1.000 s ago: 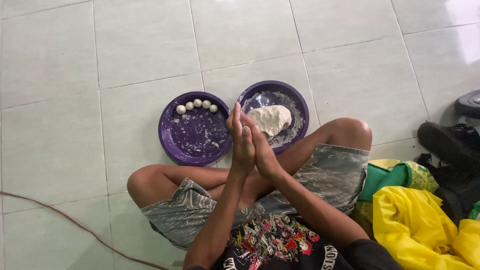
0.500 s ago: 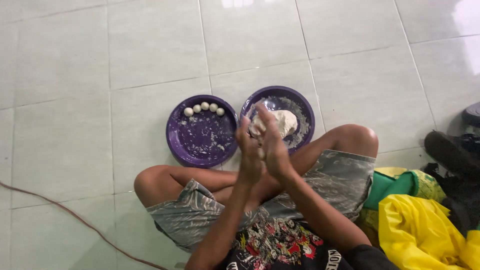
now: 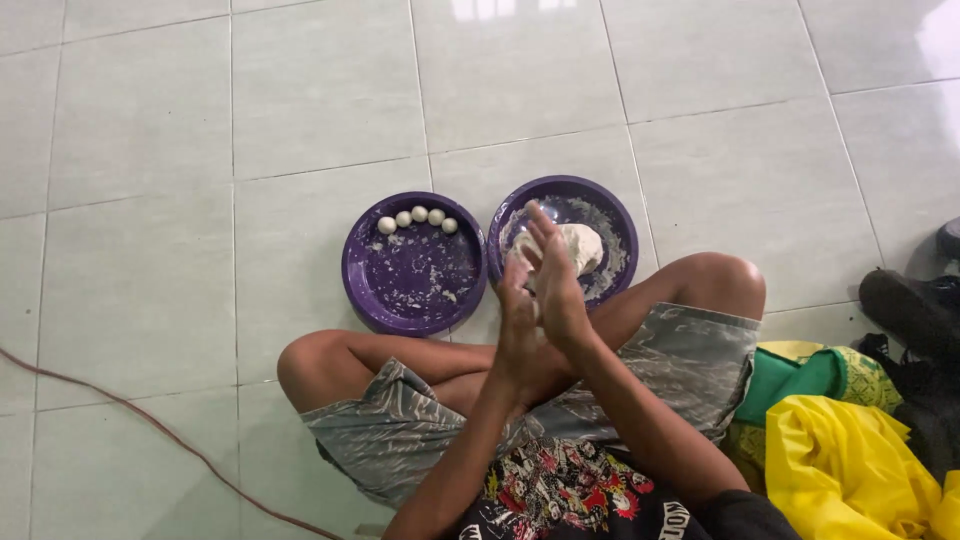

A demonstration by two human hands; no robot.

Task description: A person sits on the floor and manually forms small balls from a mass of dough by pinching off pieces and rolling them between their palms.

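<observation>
Fingers: those of both hands are stretched out flat and pressed palm to palm, pointing away from the body; whether anything lies between the palms cannot be told.
Left hand: upright on its edge, palm facing right, flat against the other hand.
Right hand: palm facing left, set a little further forward, its fingertips over the near rim of the right plate.
Forearms: both rise from the lap and meet above the crossed legs, elbows low and apart.
Dough lump: pale, irregular, lying in the right purple plate, just beyond the fingertips and partly hidden by them.
Dough balls: five small white balls in a curved row along the far side of the left purple plate, well clear of the hands.
Plates: side by side on the tiled floor, rims nearly touching, both dusted with flour.
Legs: crossed, in grey patterned shorts.
Surroundings: yellow and green cloth at the right; a reddish cord crosses the floor at the left.
</observation>
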